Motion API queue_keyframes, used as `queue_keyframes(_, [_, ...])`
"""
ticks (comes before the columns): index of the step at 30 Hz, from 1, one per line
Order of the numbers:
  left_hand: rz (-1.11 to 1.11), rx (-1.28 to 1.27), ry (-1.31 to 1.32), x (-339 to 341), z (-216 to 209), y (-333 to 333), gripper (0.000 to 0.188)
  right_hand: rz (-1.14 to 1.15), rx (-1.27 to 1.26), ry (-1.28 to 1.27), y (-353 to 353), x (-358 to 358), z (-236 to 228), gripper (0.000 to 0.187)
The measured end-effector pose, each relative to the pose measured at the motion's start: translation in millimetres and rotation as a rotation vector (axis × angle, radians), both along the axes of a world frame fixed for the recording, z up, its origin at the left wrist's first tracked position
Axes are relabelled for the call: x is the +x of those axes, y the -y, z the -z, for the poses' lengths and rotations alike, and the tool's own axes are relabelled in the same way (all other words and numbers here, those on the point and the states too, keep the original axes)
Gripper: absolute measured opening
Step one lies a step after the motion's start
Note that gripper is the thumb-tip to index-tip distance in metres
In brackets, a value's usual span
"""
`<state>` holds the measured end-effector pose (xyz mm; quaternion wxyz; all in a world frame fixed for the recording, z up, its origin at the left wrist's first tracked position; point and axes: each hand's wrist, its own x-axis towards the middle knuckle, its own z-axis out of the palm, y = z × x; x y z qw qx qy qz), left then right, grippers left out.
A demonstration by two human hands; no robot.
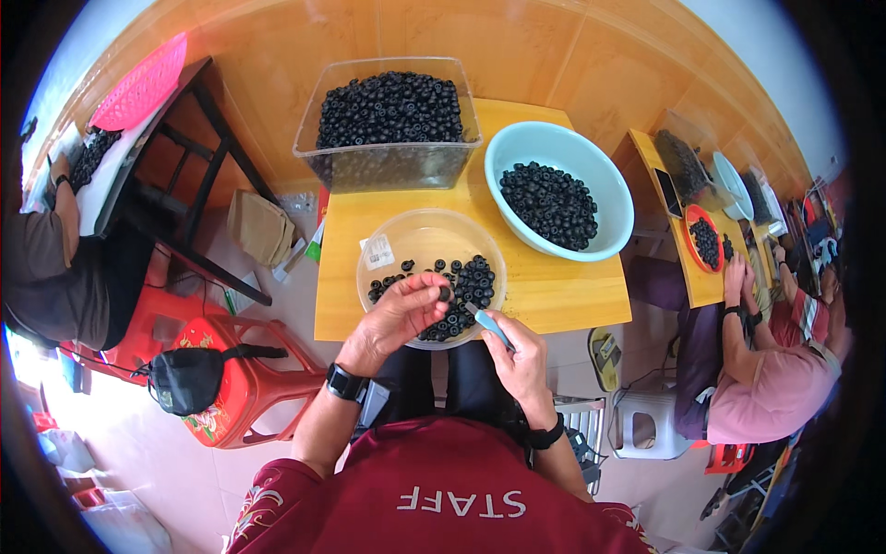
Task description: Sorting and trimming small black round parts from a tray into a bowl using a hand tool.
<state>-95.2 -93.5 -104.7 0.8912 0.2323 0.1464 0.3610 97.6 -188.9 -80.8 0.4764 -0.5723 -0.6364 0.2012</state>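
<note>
Showing left grip (404, 314) pinching a black round part (446, 294); right grip (519, 358) wrapped round a blue-handled knife (494, 327); part probably light, firm; hold by its edge

Back wall (517, 51): glossy orange-brown panels with a wood-grain look and vertical seams. Plain pale wall (771, 55) above it at upper right. Floor (208, 485) is pale pinkish tile, joint lines visible. Furniture: yellow wood-topped table (554, 309) at centre against the panels, second yellow table (678, 260) to the right, dark-framed table (221, 120) at left. Seating — red plastic stool (235, 392) left, pale grey plastic stool (646, 427) right. Light — bright overall, glare on the left-hand floor, source unclear.
</note>
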Motion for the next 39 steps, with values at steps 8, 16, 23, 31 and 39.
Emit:
queue_keyframes(8, [-0.067,-0.093,-0.061,7.1,-4.4,20.5,0.018,-0.103,-0.004,0.127,-5.0,-9.7,-11.4,0.023])
queue_keyframes(16, [-0.047,-0.081,-0.022,3.4,-5.8,22.9,0.016,-0.120,-0.016,0.185,-5.1,-9.9,-14.4,0.024])
queue_keyframes(23, [-0.061,-0.104,0.005,2.5,-6.9,25.1,0.014,-0.135,-0.014,0.164,-6.4,-10.8,-15.6,0.023])
queue_keyframes(31, [-0.027,-0.045,0.064,-3.9,-5.0,23.2,0.008,-0.208,0.010,0.180,-14.1,-9.6,-17.3,0.022])
queue_keyframes(39, [-0.030,-0.013,0.031,-15.6,-21.2,32.0,0.007,-0.022,-0.093,0.261,-33.9,-3.0,4.0,0.019])
